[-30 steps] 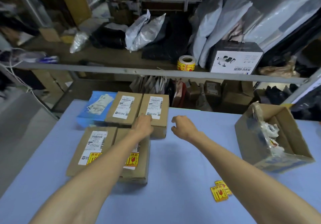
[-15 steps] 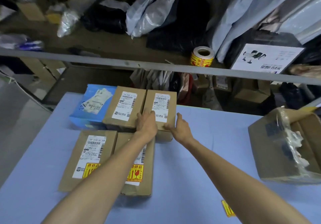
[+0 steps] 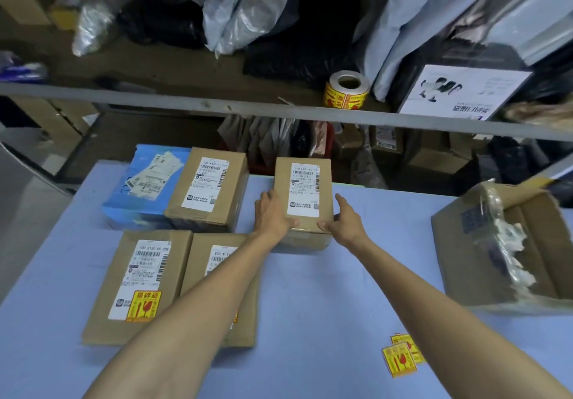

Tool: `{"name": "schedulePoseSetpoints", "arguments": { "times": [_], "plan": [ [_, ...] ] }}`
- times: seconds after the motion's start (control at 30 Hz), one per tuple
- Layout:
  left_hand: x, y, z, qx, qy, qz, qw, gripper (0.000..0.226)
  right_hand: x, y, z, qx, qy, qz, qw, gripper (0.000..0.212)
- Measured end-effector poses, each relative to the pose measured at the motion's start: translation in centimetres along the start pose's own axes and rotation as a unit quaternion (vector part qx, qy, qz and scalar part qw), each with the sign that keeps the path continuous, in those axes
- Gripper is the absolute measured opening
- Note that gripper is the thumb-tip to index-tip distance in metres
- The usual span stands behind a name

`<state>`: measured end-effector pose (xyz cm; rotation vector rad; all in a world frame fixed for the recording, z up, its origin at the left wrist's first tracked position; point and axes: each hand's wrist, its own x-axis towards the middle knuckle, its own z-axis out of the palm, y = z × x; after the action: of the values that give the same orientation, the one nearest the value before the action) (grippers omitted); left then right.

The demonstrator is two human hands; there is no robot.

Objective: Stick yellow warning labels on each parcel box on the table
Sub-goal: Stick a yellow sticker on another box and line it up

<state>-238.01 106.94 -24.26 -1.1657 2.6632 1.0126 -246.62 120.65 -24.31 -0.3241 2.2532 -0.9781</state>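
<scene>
My left hand [image 3: 272, 215] and my right hand [image 3: 344, 219] grip the two sides of a small brown parcel box [image 3: 303, 194] with a white shipping label, apart from the others. Another unlabelled brown box [image 3: 208, 188] sits to its left beside a blue parcel [image 3: 145, 181]. Two near boxes carry yellow warning labels: the left one [image 3: 136, 284] shows its label [image 3: 143, 305]; my left arm hides most of the label on the second [image 3: 223, 262]. Loose yellow labels [image 3: 401, 354] lie on the blue table [image 3: 325, 321] under my right arm.
An open cardboard carton [image 3: 508, 253] with crumpled plastic stands at the right. A roll of yellow labels [image 3: 346, 90] sits on the shelf behind a grey rail [image 3: 186, 105]. Bags and boxes fill the shelves beyond.
Both hands closed on the far right box and slid it to the right, away from its neighbour. The camera moved closer and tilted down.
</scene>
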Motion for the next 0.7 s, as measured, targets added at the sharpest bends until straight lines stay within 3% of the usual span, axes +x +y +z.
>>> {"name": "schedulePoseSetpoints", "arguments": {
  "times": [0.27,0.33,0.43,0.53,0.7],
  "plan": [
    [-4.7,1.3,2.6,0.006,-0.044,-0.018,0.999,0.093,-3.8,3.8,-2.1,-0.036,-0.047,0.020,0.998,0.053],
    [-6.2,0.9,3.1,0.003,-0.055,-0.014,0.998,0.091,-5.2,4.6,-2.1,-0.034,-0.045,0.020,0.998,0.063],
    [-8.5,0.0,3.6,-0.029,-0.055,-0.007,0.998,0.081,-7.8,5.3,-2.0,-0.027,-0.050,-0.004,0.998,0.097],
    [-10.6,-1.0,3.6,-0.086,-0.039,0.008,0.996,0.062,-10.0,6.2,-1.8,-0.028,-0.035,-0.038,0.998,0.098],
    [-13.8,-2.8,4.0,-0.144,-0.047,0.011,0.988,0.067,-13.0,8.4,-1.2,0.016,-0.033,-0.029,0.999,0.096]
  ]
}}
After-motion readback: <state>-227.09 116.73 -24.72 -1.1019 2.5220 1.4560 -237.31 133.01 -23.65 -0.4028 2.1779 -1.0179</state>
